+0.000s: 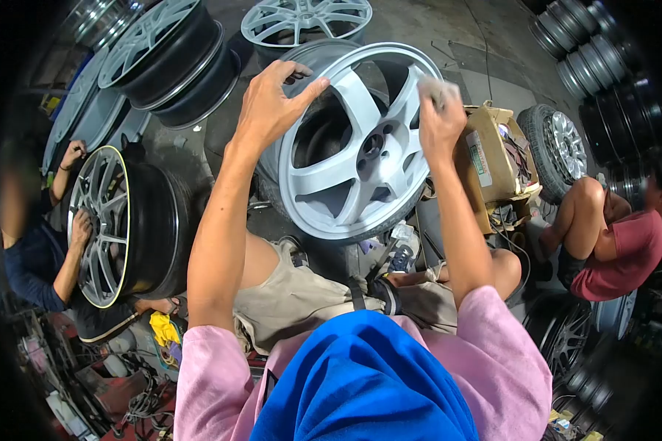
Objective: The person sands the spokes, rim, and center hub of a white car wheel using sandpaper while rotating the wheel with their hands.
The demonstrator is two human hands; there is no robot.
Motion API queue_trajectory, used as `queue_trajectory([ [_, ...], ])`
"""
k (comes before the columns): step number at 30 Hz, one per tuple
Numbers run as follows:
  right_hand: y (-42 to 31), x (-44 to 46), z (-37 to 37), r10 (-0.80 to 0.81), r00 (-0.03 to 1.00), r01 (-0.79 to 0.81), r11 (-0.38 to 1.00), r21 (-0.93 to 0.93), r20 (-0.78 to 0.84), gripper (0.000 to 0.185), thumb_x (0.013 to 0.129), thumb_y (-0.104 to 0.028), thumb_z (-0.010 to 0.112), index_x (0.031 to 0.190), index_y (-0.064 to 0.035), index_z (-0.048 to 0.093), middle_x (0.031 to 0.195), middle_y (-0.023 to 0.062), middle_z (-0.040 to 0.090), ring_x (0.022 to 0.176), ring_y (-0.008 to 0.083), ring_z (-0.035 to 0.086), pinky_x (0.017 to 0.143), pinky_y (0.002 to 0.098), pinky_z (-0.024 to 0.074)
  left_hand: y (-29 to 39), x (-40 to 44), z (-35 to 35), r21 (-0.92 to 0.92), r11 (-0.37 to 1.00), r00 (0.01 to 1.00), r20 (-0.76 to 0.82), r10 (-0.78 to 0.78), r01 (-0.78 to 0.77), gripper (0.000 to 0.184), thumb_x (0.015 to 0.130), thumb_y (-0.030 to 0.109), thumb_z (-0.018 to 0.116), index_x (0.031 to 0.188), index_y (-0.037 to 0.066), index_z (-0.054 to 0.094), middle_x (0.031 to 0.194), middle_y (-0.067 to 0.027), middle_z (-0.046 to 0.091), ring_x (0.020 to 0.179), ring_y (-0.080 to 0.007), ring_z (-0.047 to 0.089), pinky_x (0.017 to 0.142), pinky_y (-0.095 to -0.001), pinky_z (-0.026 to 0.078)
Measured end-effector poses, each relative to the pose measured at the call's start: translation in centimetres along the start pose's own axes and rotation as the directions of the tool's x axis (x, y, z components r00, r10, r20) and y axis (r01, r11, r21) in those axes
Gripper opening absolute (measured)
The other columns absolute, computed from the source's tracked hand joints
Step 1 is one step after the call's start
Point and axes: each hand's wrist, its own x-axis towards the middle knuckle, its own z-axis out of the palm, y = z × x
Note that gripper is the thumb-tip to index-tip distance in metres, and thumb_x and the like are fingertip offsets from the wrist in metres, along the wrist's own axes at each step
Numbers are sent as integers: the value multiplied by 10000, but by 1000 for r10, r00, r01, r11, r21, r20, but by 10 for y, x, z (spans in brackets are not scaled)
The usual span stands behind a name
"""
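A light grey five-spoke wheel rim [324, 180] leans tilted in front of me, resting over a dark tyre or wheel. At its upper left edge is my left hand [276, 99], with thumb and fingers apart and nothing between them. My right hand [441, 110] is over the upper right of the rim, fingers curled in and blurred; whether it holds anything small is hidden. The hub with its bolt holes shows between my hands.
At left a person [33, 250] handles a wheel with a yellow edge [103, 220]. A cardboard box [482, 165] stands right, near a tyred wheel [559, 147]. Another person [618, 250] sits far right. Stacked rims [176, 73] stand at the upper left.
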Motion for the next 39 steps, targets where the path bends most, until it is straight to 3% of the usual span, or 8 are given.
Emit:
queue_trajectory([
  [5, 38, 42, 31, -199, 969, 186, 978, -98, -148, 148, 884, -42, 725, 1026, -52, 765, 995, 116, 725, 924, 279, 704, 834, 369, 547, 0, 1, -10, -75, 995, 998, -18, -68, 66, 408, 953, 389, 723, 1050, -7, 749, 967, -151, 720, 865, -260, 663, 800, -365, 512],
  [17, -40, 11, 58, -508, 839, 516, 856, 11, 194, 391, 718, 62, 765, 1074, -98, 769, 1030, 74, 697, 1000, 303, 644, 863, 393, 542, -10, 2, -21, -81, 996, 995, -78, -54, 47, 412, 986, 377, 687, 1045, -27, 741, 913, -152, 706, 836, -244, 652, 769, -363, 492],
  [19, -29, 16, 50, -466, 873, 475, 879, -37, 147, 390, 717, 60, 770, 1073, -102, 773, 1037, 72, 700, 991, 299, 650, 856, 391, 544, -10, 4, -20, -80, 996, 995, -87, -48, 41, 434, 978, 403, 686, 1023, -24, 746, 895, -174, 685, 809, -306, 645, 735, -400, 484],
  [26, -29, 30, 55, -410, 898, 416, 909, -11, 159, 347, 766, 62, 752, 1064, -112, 794, 1078, 82, 727, 1002, 279, 691, 842, 370, 559, -17, 2, -25, -37, 993, 991, -67, -117, 114, 425, 1008, 389, 665, 1039, -29, 738, 877, -107, 703, 813, -170, 618, 784, -321, 490],
  [28, -51, 16, 67, -557, 807, 551, 830, 90, 195, 379, 715, 68, 752, 1068, -66, 775, 1069, 90, 734, 967, 292, 702, 852, 385, 572, -20, 5, -25, -15, 998, 994, -93, -63, 62, 430, 1013, 395, 658, 1037, -27, 741, 874, -120, 708, 806, -173, 619, 777, -327, 490],
  [33, -93, -58, 64, -903, 88, 791, 320, 522, 421, 192, 771, -151, 673, 938, -59, 689, 1104, 91, 693, 1180, 267, 653, 1092, 427, 523, -24, 8, -22, -31, 993, 988, -104, -113, 110, 438, 1018, 403, 648, 1035, -24, 743, 867, -132, 703, 799, -187, 621, 776, -334, 489],
  [37, -75, 0, 66, -856, 380, 852, 472, 228, 351, 231, 750, -111, 679, 976, -85, 719, 1100, 73, 717, 1062, 267, 691, 985, 435, 555, -26, 4, -29, -37, 992, 988, -91, -122, 119, 448, 1020, 413, 642, 1025, -23, 749, 879, -129, 713, 808, -188, 631, 785, -328, 492],
  [39, -37, 36, 59, -629, 741, 644, 765, 18, 235, 334, 778, 22, 676, 1071, -110, 766, 1060, 81, 749, 1008, 276, 703, 902, 394, 568, -26, 2, -33, -27, 991, 986, -106, -132, 130, 451, 1019, 414, 642, 1018, -24, 751, 882, -128, 720, 811, -188, 637, 789, -325, 493],
])
